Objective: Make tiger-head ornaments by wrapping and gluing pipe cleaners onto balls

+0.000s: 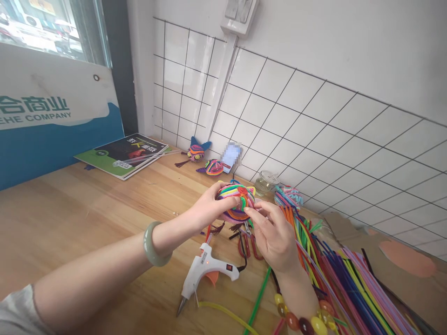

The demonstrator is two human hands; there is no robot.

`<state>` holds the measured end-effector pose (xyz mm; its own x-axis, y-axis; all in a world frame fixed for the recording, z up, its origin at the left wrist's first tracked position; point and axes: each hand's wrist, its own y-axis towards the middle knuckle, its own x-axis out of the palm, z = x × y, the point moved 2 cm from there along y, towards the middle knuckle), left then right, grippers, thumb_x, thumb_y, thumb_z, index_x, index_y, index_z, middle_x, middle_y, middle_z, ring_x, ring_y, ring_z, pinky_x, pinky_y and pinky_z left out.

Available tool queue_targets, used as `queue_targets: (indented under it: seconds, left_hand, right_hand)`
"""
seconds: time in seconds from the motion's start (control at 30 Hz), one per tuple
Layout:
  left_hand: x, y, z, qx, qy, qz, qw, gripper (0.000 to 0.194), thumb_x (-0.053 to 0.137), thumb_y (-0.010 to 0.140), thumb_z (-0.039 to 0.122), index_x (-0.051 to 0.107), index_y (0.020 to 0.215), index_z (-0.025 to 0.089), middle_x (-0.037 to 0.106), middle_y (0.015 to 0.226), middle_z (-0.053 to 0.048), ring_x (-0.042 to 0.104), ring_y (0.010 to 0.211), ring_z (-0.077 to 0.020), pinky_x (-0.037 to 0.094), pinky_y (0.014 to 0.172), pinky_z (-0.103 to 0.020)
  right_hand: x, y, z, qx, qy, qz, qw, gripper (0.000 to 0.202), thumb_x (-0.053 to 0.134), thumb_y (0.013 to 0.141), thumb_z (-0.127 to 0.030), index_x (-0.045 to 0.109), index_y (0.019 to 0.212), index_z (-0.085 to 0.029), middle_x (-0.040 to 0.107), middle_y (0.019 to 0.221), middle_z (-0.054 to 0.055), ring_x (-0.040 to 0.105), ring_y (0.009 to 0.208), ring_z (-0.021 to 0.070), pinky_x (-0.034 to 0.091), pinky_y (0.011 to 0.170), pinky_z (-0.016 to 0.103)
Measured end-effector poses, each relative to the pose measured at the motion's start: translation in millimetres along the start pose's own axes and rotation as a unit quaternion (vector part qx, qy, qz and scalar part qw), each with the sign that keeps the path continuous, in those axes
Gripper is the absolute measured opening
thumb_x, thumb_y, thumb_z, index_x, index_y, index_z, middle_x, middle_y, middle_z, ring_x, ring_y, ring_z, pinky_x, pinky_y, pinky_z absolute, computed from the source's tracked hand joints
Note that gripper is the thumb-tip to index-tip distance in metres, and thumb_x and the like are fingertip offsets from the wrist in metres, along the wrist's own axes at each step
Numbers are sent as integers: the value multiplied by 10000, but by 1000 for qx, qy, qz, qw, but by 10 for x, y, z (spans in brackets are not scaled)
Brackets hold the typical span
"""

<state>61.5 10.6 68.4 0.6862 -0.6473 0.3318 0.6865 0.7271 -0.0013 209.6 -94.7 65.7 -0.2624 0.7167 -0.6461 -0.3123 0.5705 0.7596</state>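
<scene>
Above the table, my left hand is closed around a rounded craft piece covered in multicoloured pipe cleaners, its thumb pressed on the front. An orange coil and a green curl show on the side facing me. My right hand meets the piece from the right, fingertips touching it near the green curl. Whether those fingers also pinch something small is hidden. Below them lies a white hot glue gun with a small light lit and its nozzle towards me. Red-handled scissors are partly hidden behind my right hand.
Many loose pipe cleaners fan across the right side beside cardboard. Two finished-looking colourful figures, a phone and a glass jar stand along the gridded wall. Booklets lie at the back left.
</scene>
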Motion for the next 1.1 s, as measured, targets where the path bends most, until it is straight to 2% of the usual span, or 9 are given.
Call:
queue_targets:
  seconds: [0.17,0.33,0.53,0.7,0.93,1.1]
  left_hand:
    - [2,-9,-2,-11,8,5,1000,483,729,740,325,539,1147,148,666,1104,-102,681,924,-230,581,624,-276]
    - [7,-3,-5,-9,-1,0,1000,460,715,752,305,528,1140,144,654,1121,-104,672,958,-221,588,676,-274]
    - [9,-2,8,-13,21,4,1000,470,699,771,314,518,1168,140,649,1126,-111,676,877,-196,547,559,-219]
    - [5,-5,-7,-16,9,8,1000,481,717,750,313,523,1158,148,663,1115,-107,683,886,-209,569,603,-250]
    - [9,2,-8,-15,7,11,1000,465,703,754,300,526,1154,144,662,1103,-105,682,860,-200,554,564,-232]
    - [10,-1,-5,-18,13,18,1000,471,703,753,304,529,1161,146,666,1106,-109,687,875,-213,568,593,-256]
  right_hand:
    - [6,-13,16,-4,2,-1,1000,489,507,913,-18,566,1322,-279,592,1127,109,662,964,203,580,747,337]
    - [6,-13,13,-2,2,-4,1000,481,506,911,-13,571,1312,-271,596,1125,113,664,931,196,569,724,334]
    - [4,1,4,-4,6,-2,1000,461,506,913,-8,579,1294,-258,592,1110,110,658,933,192,563,716,324]
    - [7,2,4,-2,12,-6,1000,451,515,908,9,587,1275,-242,585,1116,113,653,940,194,561,729,331]
    - [11,-9,11,-5,16,-6,1000,425,519,901,28,601,1244,-209,585,1108,129,645,923,202,547,718,342]
    - [18,-17,16,-2,20,-6,1000,434,524,898,34,600,1247,-212,583,1109,128,640,920,203,539,710,341]
